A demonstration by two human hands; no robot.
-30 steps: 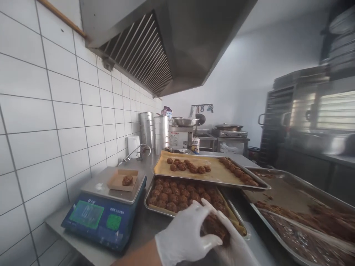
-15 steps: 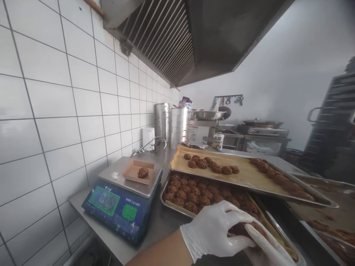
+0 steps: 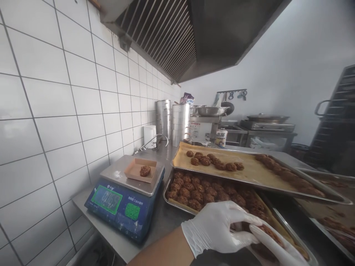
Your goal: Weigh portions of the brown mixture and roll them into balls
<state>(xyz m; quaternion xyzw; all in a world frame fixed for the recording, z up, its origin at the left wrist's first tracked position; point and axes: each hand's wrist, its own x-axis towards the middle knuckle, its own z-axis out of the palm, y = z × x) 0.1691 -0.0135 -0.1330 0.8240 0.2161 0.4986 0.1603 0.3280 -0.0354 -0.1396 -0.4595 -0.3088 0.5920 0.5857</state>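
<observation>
My left hand [image 3: 219, 227], in a white glove, curls its fingers in over the tray at the lower middle. Against its fingertips is my gloved right hand [image 3: 280, 242], partly cut off by the bottom edge. A brown, lumpy meatball-like ball [image 3: 270, 233] shows between the hands, mostly covered by fingers. Just beyond them, rows of similar brown balls [image 3: 195, 195] fill a metal tray [image 3: 177, 208]. On the blue digital scale [image 3: 119, 212] sits a small cardboard tray [image 3: 132, 170] with one brown ball [image 3: 145, 170] in it.
A lined upper tray [image 3: 249, 178] overlaps the lower one, with brown balls in its middle and right side. Another tray [image 3: 332, 184] lies at the right. A tap [image 3: 155, 139] and steel cylinders [image 3: 181, 123] stand behind, with a range hood [image 3: 213, 40] overhead.
The view has shifted slightly, and the scale and trays appear a little further right. My hands stay together around the brown ball, with the right one slightly further right and more ball showing.
</observation>
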